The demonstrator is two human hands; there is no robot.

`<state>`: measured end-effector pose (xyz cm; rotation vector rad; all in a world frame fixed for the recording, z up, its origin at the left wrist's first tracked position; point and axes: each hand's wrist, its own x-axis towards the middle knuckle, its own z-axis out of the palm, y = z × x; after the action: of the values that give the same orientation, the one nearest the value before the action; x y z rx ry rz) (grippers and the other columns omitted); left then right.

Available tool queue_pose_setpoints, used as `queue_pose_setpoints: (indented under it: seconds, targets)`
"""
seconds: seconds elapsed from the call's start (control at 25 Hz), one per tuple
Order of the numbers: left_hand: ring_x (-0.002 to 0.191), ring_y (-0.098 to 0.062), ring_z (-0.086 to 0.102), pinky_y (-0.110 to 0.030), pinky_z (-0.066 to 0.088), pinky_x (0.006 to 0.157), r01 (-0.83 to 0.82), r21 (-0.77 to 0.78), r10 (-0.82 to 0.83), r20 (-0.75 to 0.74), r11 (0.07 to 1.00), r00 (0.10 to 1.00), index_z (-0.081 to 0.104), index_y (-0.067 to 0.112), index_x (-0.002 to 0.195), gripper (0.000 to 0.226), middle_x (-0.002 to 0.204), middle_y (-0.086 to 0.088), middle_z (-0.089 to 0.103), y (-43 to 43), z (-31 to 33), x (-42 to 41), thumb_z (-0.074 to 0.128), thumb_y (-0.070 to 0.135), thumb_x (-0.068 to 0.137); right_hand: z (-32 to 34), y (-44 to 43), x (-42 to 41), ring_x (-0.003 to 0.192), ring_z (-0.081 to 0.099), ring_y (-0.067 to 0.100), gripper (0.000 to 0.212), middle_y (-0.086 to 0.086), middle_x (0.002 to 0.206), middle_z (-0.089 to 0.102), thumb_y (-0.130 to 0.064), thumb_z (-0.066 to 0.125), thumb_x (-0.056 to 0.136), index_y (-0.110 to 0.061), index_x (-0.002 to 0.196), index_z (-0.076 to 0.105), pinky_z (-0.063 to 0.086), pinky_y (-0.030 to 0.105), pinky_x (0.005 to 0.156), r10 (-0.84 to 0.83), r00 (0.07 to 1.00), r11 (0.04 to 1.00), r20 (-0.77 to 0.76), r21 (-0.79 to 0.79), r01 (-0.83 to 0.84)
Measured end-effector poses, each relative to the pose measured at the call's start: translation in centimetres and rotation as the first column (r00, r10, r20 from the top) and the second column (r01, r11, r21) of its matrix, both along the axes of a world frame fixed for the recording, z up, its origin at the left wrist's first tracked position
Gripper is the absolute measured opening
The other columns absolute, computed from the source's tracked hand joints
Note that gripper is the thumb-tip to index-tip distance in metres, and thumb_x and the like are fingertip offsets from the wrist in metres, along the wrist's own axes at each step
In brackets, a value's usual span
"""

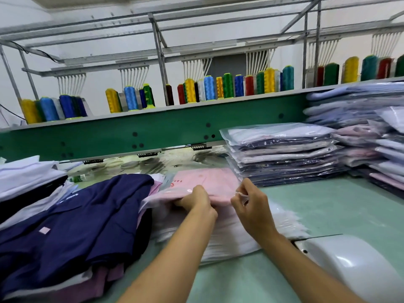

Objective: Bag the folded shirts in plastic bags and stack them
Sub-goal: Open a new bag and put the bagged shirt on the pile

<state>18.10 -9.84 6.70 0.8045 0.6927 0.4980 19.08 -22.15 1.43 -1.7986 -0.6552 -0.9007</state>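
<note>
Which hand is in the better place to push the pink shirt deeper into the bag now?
Probably the left hand: its fingers grip the near edge of the pink shirt, while the right hand is busy pinching the edge of the plastic bag.

Reaches forward with 2 bare forearms, converging toward the middle. Grips the near edge of the pink shirt (209,180) with the left hand (196,199), knuckles up, fingers curled under. Pinches the plastic bag (153,201) between thumb and fingertips of the right hand (251,206), just beside the left.
</note>
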Motion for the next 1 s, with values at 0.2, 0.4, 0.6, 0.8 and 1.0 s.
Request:
queue_pose_setpoints:
  seconds: [0.2, 0.4, 0.6, 0.8, 1.0]
  targets:
    - [0.108, -0.034, 0.063, -0.037, 0.052, 0.093, -0.133, 0.287, 0.158, -0.063, 0.948, 0.985, 0.049, 0.005, 0.137, 0.054, 0.127, -0.014, 0.065, 1.8, 1.5, 1.7, 0.052, 0.002, 0.083, 2.3, 0.9, 0.6, 0.087, 0.05, 0.014, 0.02, -0.01, 0.086, 0.054, -0.033, 0.053, 0.077, -0.025, 0.096, 0.052, 0.041, 0.029, 0.078, 0.005, 0.998, 0.989, -0.064, 0.15, 0.005]
    - [0.094, -0.026, 0.058, -0.032, 0.048, 0.094, -0.124, 0.385, 0.121, 0.03, 0.915, 0.992, 0.049, 0.015, 0.142, 0.057, 0.129, -0.008, 0.064, 5.4, 6.2, 3.1, 0.054, 0.007, 0.086, 6.6, 1.8, 6.5, 0.08, 0.057, 0.021, 0.011, -0.001, 0.087, 0.063, -0.03, 0.056, 0.085, -0.021, 0.092, 0.058, 0.048, 0.039, 0.07, 0.113, 0.86, 0.958, -0.498, 0.284, 0.039]
    - [0.065, -0.019, 0.054, -0.022, 0.049, 0.057, -0.03, 0.47, 0.021, 0.023, 0.882, 1.0, 0.061, 0.004, 0.117, 0.044, 0.091, -0.008, 0.065, 8.8, 11.8, 2.9, 0.053, -0.001, 0.074, 8.5, 3.1, 12.8, 0.074, 0.041, 0.02, 0.017, 0.008, 0.088, 0.049, -0.029, 0.051, 0.097, -0.013, 0.093, 0.057, 0.031, 0.033, 0.066, 0.083, 0.636, 0.988, -0.768, -0.02, -0.153]
    - [0.078, -0.026, 0.058, -0.032, 0.052, 0.068, 0.157, 0.614, -0.146, -0.067, 0.774, 0.987, 0.065, -0.003, 0.101, 0.038, 0.096, -0.014, 0.063, 11.6, 16.1, 3.6, 0.055, 0.002, 0.065, 8.8, 4.2, 15.5, 0.052, 0.059, 0.01, 0.049, -0.003, 0.065, 0.066, -0.058, 0.042, 0.1, -0.016, 0.114, 0.062, 0.042, 0.021, 0.049, 0.083, 0.4, 0.896, -0.913, -0.107, -0.43]
    - [0.068, -0.023, 0.051, -0.029, 0.045, 0.062, 0.22, 0.689, -0.25, -0.058, 0.69, 0.966, 0.055, 0.005, 0.069, 0.013, 0.077, -0.01, 0.052, 12.7, 18.5, 4.0, 0.054, 0.004, 0.056, 8.6, 5.6, 16.9, 0.06, 0.065, 0.013, 0.057, 0.0, 0.078, 0.073, -0.064, 0.057, 0.093, -0.014, 0.119, 0.066, 0.052, 0.026, 0.05, 0.323, 0.378, 0.913, -0.868, 0.181, -0.364]
